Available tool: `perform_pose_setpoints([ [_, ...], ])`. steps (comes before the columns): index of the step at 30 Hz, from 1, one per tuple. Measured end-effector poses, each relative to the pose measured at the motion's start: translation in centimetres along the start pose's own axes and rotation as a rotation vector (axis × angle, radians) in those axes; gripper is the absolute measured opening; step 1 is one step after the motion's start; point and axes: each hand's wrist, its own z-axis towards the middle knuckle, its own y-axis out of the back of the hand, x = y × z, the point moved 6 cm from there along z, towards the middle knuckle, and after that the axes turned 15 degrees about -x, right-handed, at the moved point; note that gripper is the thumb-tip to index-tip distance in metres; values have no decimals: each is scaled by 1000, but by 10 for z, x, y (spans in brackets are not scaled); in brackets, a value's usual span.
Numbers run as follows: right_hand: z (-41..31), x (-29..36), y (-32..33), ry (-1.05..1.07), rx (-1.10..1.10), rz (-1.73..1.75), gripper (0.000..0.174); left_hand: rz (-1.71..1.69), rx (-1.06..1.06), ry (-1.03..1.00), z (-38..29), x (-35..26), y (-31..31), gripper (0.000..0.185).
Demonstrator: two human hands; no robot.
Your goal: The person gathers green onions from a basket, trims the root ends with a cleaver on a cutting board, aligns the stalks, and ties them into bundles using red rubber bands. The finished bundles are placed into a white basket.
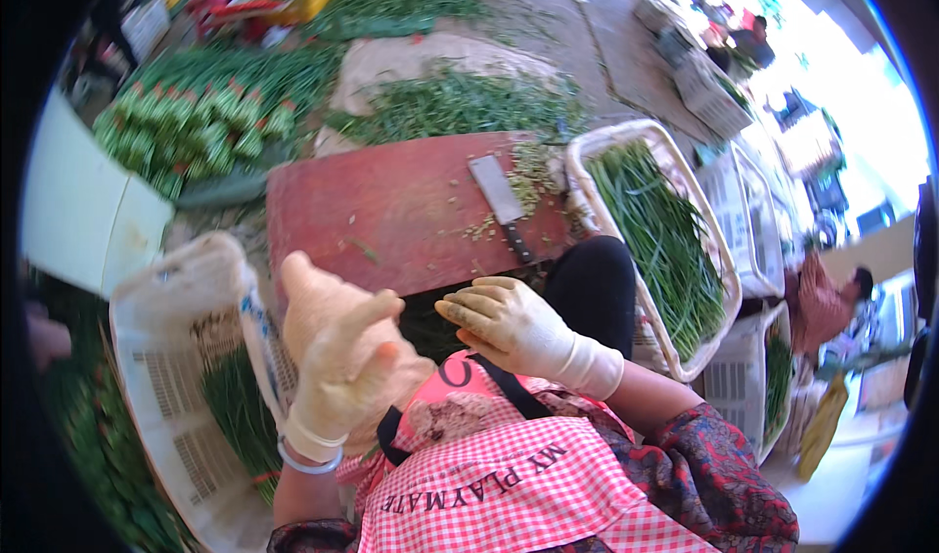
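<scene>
My left hand (pixel 341 373), in a pale rubber glove with a light bangle at the wrist, is raised palm-up with its fingers spread and nothing in it. Behind it a peach-coloured cloth (pixel 315 304) lies over my left knee. My right hand (pixel 513 326), gloved too and smudged on the fingers, hovers palm-down above my lap, its thumb apart from the fingers. I see nothing held there. Before me stands a red board (pixel 367 201). A cleaver (pixel 499 190) with a black handle lies on its right side, beside small pale-green cut pieces (pixel 532 175).
To the right, a white plastic basket (pixel 587 186) holds long green leafy stalks (pixel 653 237). Another white basket (pixel 158 333) with greens stands at left. Cut greens (pixel 469 105) cover sacking beyond the board. Tied vegetable bundles (pixel 213 120) lie at upper left. A person (pixel 829 300) is at right.
</scene>
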Motion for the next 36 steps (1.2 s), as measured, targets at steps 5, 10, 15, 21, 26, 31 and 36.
perform_pose_setpoints([
  [5,-84,-70,112,-362,-279,-227,41,82,452,-72,6,14,-119,52],
  [10,-205,-191,186,-801,-666,-161,41,42,693,101,-15,41,-191,54],
  [15,-261,-347,158,-1236,-567,98,63,134,791,261,-26,61,-226,55],
  [21,-218,-444,115,-1113,-113,-408,105,254,755,398,-29,83,-238,57],
  [26,-189,-484,82,-1100,45,-563,124,290,762,530,-40,99,-245,57],
  [31,-183,-504,47,-1080,84,-640,123,340,785,563,-40,104,-251,57],
  [36,-183,-516,28,-1049,-97,-543,68,394,803,642,-43,114,-259,55],
])
